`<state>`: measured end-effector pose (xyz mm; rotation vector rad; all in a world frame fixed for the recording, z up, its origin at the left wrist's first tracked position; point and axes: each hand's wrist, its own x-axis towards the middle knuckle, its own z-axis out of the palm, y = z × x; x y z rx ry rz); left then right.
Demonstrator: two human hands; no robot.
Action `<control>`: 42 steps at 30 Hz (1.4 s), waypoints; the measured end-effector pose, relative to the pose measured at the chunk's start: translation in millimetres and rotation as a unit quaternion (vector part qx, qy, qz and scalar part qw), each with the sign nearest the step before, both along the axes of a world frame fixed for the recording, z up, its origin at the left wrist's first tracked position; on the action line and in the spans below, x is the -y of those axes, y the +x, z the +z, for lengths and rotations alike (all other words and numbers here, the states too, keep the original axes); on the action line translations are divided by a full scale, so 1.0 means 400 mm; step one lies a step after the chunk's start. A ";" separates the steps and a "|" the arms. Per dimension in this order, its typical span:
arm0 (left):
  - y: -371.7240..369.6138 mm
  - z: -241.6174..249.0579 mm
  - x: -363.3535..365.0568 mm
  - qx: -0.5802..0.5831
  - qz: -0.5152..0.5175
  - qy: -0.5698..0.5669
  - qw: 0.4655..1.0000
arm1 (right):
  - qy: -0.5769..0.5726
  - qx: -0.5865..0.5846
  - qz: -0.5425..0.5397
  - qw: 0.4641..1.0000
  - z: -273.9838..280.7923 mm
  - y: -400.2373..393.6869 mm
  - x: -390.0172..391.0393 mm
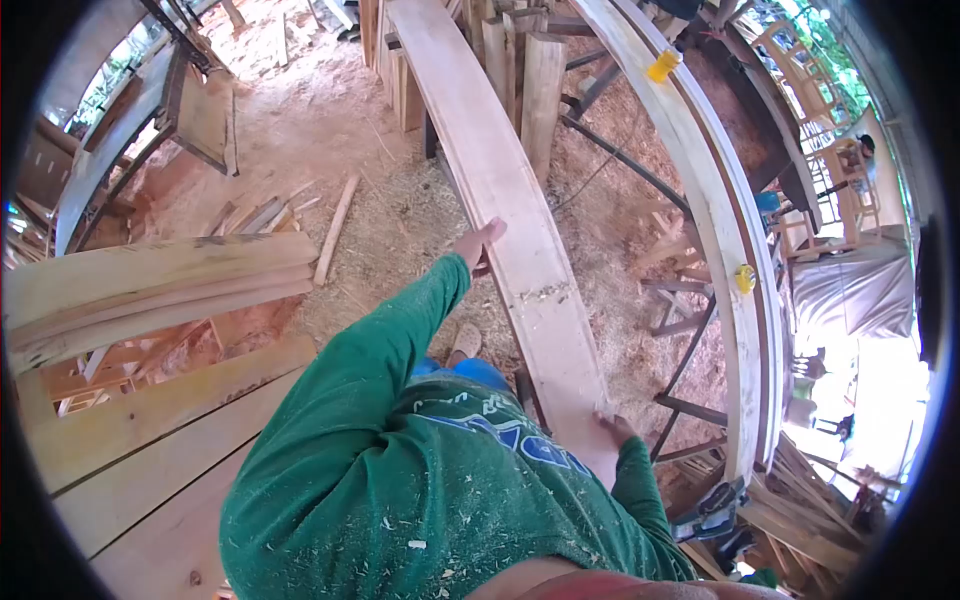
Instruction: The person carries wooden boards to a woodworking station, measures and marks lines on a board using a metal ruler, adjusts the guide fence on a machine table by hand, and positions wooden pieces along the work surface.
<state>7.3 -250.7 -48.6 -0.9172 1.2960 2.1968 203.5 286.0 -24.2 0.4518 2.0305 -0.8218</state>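
A long pale wooden plank (515,215) runs from the top of the view down to my body, with a small patch of shavings across its face. My left hand (480,243) grips the plank's left edge about midway along, thumb on top and the other fingers mostly hidden beneath. Nearer my body, my right hand (617,428) is closed on the opposite edge, its fingers partly out of sight. Both arms wear green sleeves dusted with shavings.
Stacked boards (160,290) stand at the left. Upright timber pieces (543,95) are at the top. On the right, a long beam (715,220) on metal legs carries a yellow bottle (663,66) and a yellow roll (745,278). Sawdust covers the floor. A person (866,150) is far right.
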 end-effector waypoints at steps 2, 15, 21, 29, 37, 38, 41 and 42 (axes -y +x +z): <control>-0.034 0.007 -0.015 -0.032 0.023 0.034 0.999 | 0.072 0.017 0.034 0.997 0.087 -0.025 0.079; -0.029 0.101 0.171 0.062 0.086 -0.088 0.991 | 0.044 0.018 0.074 0.996 0.106 -0.012 0.183; -0.059 0.022 0.333 0.011 0.190 0.055 0.980 | 0.066 0.002 0.069 0.995 0.214 -0.051 0.375; -0.109 -0.053 0.755 0.091 0.181 0.151 0.968 | 0.215 0.041 0.129 0.967 0.450 -0.228 0.880; -0.234 -0.180 0.855 0.073 0.289 0.280 0.912 | 0.394 -0.019 0.215 0.893 0.784 -0.534 1.335; -0.256 -0.144 0.854 0.072 0.293 0.327 0.896 | 0.416 -0.035 0.237 0.877 0.845 -0.580 1.388; -0.319 -0.083 0.821 0.036 0.307 0.471 0.826 | 0.507 -0.025 0.295 0.809 0.969 -0.772 1.589; -0.335 -0.075 0.770 0.008 0.318 0.529 0.787 | 0.533 -0.028 0.332 0.777 0.979 -0.832 1.663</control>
